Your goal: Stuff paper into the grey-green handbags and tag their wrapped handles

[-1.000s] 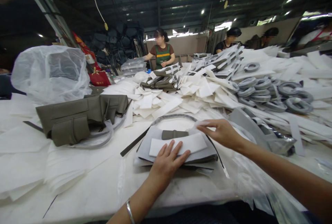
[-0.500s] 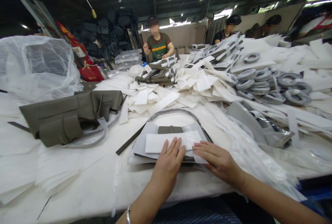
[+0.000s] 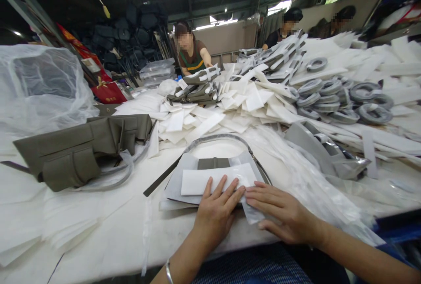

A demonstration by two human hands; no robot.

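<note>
An olive-grey handbag (image 3: pixel 213 163) lies flat before me, its curved handle wrapped in clear plastic and a dark strap (image 3: pixel 161 180) sticking out to the left. Pale sheeting covers most of its front. Across that lies a white foam sheet (image 3: pixel 200 180). My left hand (image 3: pixel 219 203) rests on the foam sheet with fingers spread. My right hand (image 3: pixel 279 209) lies with fingers outstretched at the sheet's right end, touching a thin translucent piece (image 3: pixel 252 212) that hangs over the bag's lower edge. Whether the right fingers pinch it is not visible.
Another olive-grey bag (image 3: pixel 72 152) sits at left. White foam pieces (image 3: pixel 200 122) are heaped behind, with wrapped ring-shaped coils (image 3: pixel 335 95) at right. A grey wrapped item (image 3: pixel 315 148) lies right of the bag. A co-worker (image 3: pixel 190 51) leans over stacked bags (image 3: pixel 197 84).
My right hand has drawn slightly nearer my left, and the translucent piece now hangs further below the bag's edge. The co-worker opposite has leaned forward with an arm over the stacked bags.
</note>
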